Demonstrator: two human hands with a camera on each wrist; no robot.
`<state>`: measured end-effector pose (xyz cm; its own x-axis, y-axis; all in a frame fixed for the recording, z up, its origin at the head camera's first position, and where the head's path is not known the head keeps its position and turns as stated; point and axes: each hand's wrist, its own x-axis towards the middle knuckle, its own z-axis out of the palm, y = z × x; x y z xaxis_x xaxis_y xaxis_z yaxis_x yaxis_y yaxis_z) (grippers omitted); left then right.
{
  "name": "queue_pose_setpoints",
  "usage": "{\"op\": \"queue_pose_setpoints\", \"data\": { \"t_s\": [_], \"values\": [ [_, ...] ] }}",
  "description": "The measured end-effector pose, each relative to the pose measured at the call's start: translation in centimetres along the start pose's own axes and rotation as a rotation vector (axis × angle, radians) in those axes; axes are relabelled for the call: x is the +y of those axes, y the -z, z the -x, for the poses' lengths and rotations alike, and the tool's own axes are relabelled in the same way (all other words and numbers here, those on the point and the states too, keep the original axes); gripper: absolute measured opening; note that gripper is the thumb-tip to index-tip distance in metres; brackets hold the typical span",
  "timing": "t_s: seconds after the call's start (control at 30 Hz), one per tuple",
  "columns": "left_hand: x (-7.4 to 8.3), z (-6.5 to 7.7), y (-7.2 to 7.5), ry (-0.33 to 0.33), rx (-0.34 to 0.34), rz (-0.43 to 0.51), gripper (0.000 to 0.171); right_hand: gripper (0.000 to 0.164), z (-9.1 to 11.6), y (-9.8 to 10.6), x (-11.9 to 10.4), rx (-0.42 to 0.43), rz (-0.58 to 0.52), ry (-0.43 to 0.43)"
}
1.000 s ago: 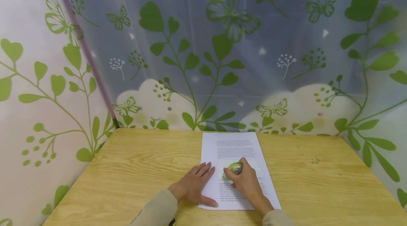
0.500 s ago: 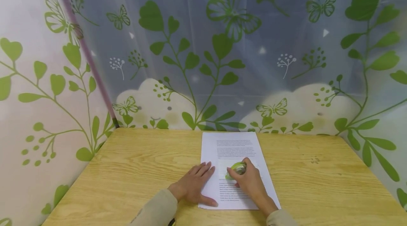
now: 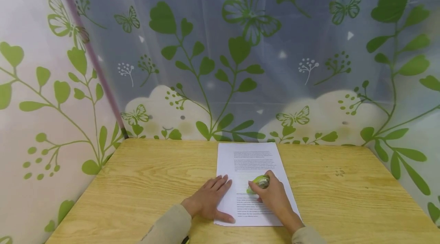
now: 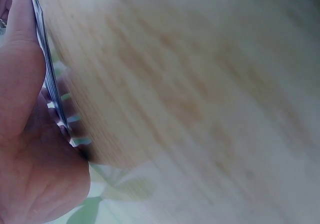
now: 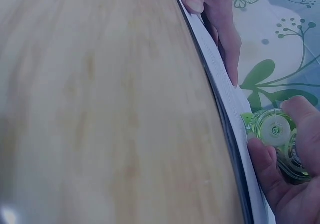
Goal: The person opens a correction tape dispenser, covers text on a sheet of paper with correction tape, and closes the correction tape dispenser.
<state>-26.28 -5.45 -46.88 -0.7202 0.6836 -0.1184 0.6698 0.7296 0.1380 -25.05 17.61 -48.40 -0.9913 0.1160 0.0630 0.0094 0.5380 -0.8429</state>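
A stack of printed paper (image 3: 225,160) lies on the wooden table, with its layered edge showing in the right wrist view. My left hand (image 3: 210,197) rests flat on the stack's left side, fingers spread and thumb near the lower edge. In my right hand (image 3: 274,198), thumb and fingers grip a green, see-through correction tape dispenser (image 5: 274,129) with round reels inside. Its green tip (image 5: 246,118) is right at the page surface. The dispenser sits over a pale band between two blocks of printed text; my right hand covers part of the lower block.
The wood-grain table (image 3: 154,167) extends to both sides of the paper. Behind and beside it hangs a curtain (image 3: 192,64) printed with green leaves and butterflies. A small printed mark (image 3: 339,172) shows on the table's right side.
My right hand has slid a little to the right across the page with the correction tape dispenser. My left hand has stayed in place on the paper.
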Motion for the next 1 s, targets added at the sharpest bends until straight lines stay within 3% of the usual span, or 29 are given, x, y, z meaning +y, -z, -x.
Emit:
{"op": "queue_pose_setpoints", "data": {
  "t_s": [1.0],
  "values": [
    [0.0, 0.0, -0.1, 0.007, -0.003, 0.023, 0.108, 0.044, 0.1, 1.5, 0.8, 0.002, 0.026, -0.022]
  ]
}}
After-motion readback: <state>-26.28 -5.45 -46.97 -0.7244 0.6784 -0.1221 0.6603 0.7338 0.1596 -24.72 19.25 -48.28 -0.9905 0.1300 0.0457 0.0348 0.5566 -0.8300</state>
